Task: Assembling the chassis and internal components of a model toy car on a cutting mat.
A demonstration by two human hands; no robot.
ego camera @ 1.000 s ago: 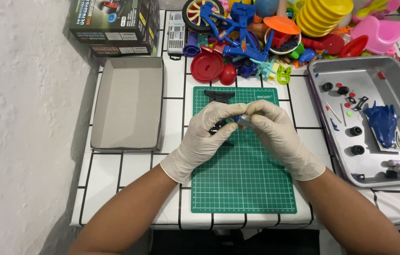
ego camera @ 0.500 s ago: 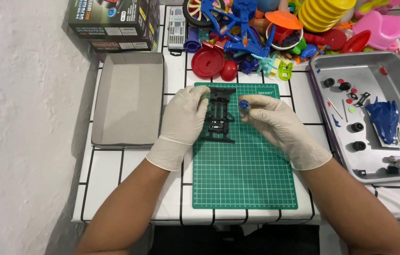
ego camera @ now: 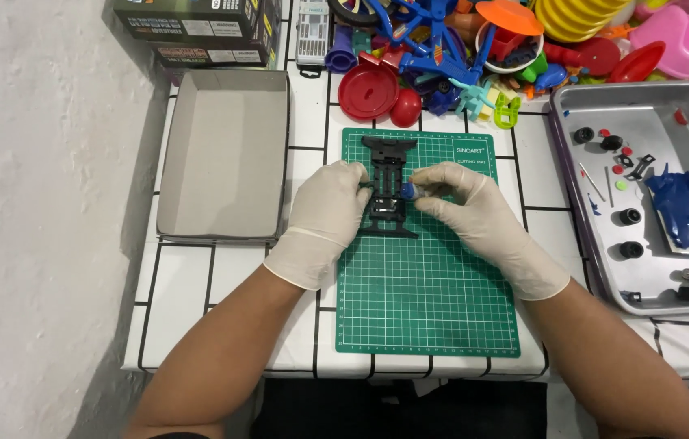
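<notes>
Chassis: flat black plastic toy-car chassis (ego camera: 388, 185), lying on the green gridded cutting mat (ego camera: 426, 301), in the mat's upper part.
Long axis: runs away from the person, one wide end near the mat's top edge, the other toward the mat's middle.
Left hand: white-gloved left hand (ego camera: 330, 210) rests against the chassis's left side, fingers curled close and pressed to its edge, steadying it.
Right hand: white-gloved right hand (ego camera: 468, 207) has thumb and forefinger pinched shut on a small blue rounded part (ego camera: 408, 191), held at the chassis's right side; whether the part touches the chassis cannot be told.
Textures: gloves thin, matte, wrinkled at the wrists; chassis ribbed and open-framed; mat smooth with a fine white grid.
Left of mat: shallow grey cardboard box lid (ego camera: 227, 154), open side up.
Right of mat: metal tray (ego camera: 653, 280) with small black wheels (ego camera: 630, 216) and a blue plastic car body (ego camera: 679, 205).
Behind mat: heap of bright plastic toys (ego camera: 474, 49).
Surface: white tiled table (ego camera: 182, 301) with dark grout lines.
</notes>
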